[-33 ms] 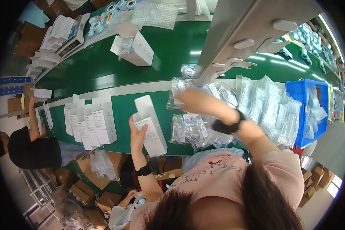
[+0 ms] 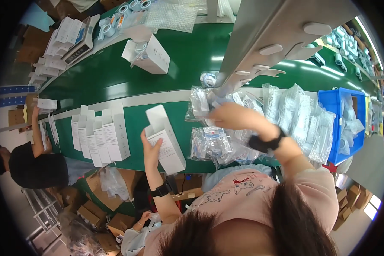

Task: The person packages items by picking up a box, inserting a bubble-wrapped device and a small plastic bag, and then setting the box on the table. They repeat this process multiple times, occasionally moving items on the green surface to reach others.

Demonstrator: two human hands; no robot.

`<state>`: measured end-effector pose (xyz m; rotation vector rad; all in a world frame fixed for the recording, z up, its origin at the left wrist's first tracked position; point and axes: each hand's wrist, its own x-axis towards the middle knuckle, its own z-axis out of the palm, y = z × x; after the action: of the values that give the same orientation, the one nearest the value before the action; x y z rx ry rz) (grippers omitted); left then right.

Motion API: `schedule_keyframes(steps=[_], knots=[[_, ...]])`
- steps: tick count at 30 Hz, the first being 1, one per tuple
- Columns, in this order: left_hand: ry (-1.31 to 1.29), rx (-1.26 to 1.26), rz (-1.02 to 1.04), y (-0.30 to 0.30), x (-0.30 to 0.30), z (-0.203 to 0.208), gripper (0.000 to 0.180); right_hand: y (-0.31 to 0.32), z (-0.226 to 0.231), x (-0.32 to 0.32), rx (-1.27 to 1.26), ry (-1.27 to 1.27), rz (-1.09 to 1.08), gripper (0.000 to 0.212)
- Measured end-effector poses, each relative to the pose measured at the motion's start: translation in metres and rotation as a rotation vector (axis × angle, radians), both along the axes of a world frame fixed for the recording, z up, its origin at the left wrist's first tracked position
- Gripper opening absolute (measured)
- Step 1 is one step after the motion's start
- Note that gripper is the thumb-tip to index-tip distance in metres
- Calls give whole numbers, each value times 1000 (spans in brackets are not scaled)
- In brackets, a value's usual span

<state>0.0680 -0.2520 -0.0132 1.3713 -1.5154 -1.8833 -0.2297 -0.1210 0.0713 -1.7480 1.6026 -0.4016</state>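
**Head view: open carton steadied, other hand in the bag pile**

Head view, single frame.

Left hand (image 2: pixel 151 147): fingers wrapped along the left edge of a white carton (image 2: pixel 165 143), which lies on the green bench (image 2: pixel 136 117). Top flap is up and points to about 11 o'clock, so the mouth faces away from the person. Judged: the grip on the long edge keeps the carton from sliding and leaves the mouth free. Hand is partly closed on the carton side, thumb not clearly seen.

Right hand (image 2: pixel 230 116): at about 2 o'clock from the carton, raised over a heap of clear plastic bags (image 2: pixel 219 143) with small parts inside. Fingers are curled round one small bag (image 2: pixel 200 102) at the hand's 9 o'clock side; how tight the pinch is cannot be told (hand is motion-blurred). Black wristband on each wrist.

Surroundings: a row of standing white cartons (image 2: pixel 101 136) at 9 o'clock from the held carton, set within easy reach of the left hand. More bagged parts stacked on edge (image 2: pixel 294 115) at 3 o'clock, then a blue bin (image 2: pixel 341 123) beyond. An open white box (image 2: pixel 151 53) sits on the green belt (image 2: pixel 187 55) at 12 o'clock. A grey overhead rail (image 2: pixel 277 38) crosses the upper right.

Another person in a dark shirt (image 2: pixel 34 164) works at the far left, one hand lifted to the bench edge.
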Motion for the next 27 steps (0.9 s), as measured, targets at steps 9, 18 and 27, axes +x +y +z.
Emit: schedule_keyframes(steps=[9, 18, 27], knots=[[176, -202, 147, -4, -59, 43, 73, 27, -17, -160, -212, 657, -90, 34], [258, -162, 185, 8, -70, 43, 73, 13, -57, -184, -468, -178, -148, 62], [192, -394, 4, 32, -69, 80, 77, 73, 16, -139, -584, -734, -980, 46]])
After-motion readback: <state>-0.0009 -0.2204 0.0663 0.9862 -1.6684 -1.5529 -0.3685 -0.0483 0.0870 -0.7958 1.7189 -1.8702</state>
